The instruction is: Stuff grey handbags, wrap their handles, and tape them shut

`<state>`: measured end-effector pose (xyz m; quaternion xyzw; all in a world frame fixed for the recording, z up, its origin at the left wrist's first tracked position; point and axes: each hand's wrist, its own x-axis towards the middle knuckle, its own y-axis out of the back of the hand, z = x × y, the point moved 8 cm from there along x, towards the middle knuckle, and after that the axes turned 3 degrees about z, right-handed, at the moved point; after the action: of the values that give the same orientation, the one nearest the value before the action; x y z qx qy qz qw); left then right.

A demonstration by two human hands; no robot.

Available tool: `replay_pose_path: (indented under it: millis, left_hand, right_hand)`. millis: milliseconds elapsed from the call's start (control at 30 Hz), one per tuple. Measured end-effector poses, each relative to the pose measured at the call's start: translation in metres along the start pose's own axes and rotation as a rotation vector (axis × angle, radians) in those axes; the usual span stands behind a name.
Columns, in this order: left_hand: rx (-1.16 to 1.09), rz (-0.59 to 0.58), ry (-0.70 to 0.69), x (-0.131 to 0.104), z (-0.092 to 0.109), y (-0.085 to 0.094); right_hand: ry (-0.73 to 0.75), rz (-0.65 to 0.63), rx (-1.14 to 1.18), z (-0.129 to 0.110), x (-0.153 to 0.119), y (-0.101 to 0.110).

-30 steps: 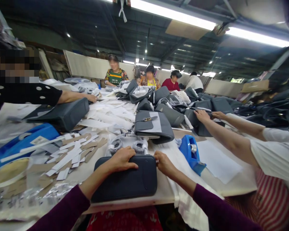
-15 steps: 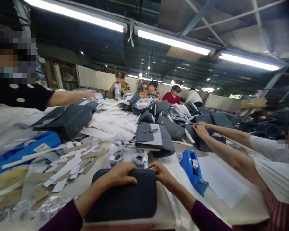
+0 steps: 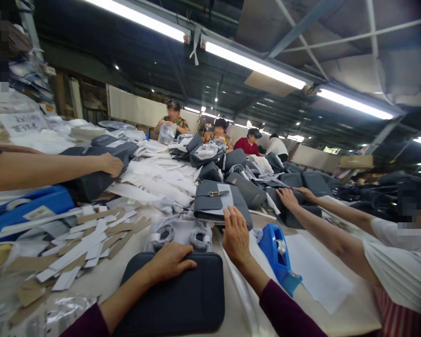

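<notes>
Far left of both hands, a co-worker's hand (image 3: 112, 165) reaches over a boxy grey bag (image 3: 91, 185); nearer lies a blue holder (image 3: 52, 203) with a pale label. Next, straight white and brown strips (image 3: 87, 243) cross in a loose heap, above crinkled, glossy clear plastic (image 3: 63, 311). The left hand (image 3: 170, 262) pinches the upper edge of the dark bag (image 3: 192, 299), thumb on its face, fingers over the rim, hiding part of that edge. This bag, at the desk's near side, below and left of the right hand, is flat, smooth and leather-like, with rounded corners. Just beyond the left hand, coiled straps (image 3: 163, 234) in pale wrapping fill the space behind the bag. To their right sits a grey buckled bag (image 3: 214, 199), its strap crossing a flap beside a white sheet. The right hand (image 3: 236, 234), fingers extended and slightly parted, overlaps its near edge; contact cannot be told. Right of this hand, a blue tape dispenser (image 3: 275, 248) and smooth white paper (image 3: 315, 267) lie on the desk (image 3: 354, 311).
</notes>
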<state>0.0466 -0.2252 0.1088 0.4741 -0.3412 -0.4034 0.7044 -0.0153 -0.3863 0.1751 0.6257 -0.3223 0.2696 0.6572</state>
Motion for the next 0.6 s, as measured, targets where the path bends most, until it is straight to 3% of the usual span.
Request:
replay_pose_path:
  millis: [100,233,467,600]
  left_hand:
    - [-0.017,0.016,0.005,-0.001,-0.001,0.003]
    - [-0.028,0.032,0.009,-0.005,0.0,0.006]
    - [-0.034,0.04,0.028,-0.007,-0.001,0.008]
    - [-0.052,0.054,0.045,-0.007,-0.004,0.008]
  right_hand:
    - [0.128,-0.097,-0.198,-0.009,0.011,-0.034]
    - [0.159,-0.14,-0.374,-0.005,0.022,-0.065]
    - [0.264,-0.109,-0.433,0.003,0.039,-0.072]
    - [0.226,-0.13,-0.363,0.011,0.049,-0.075]
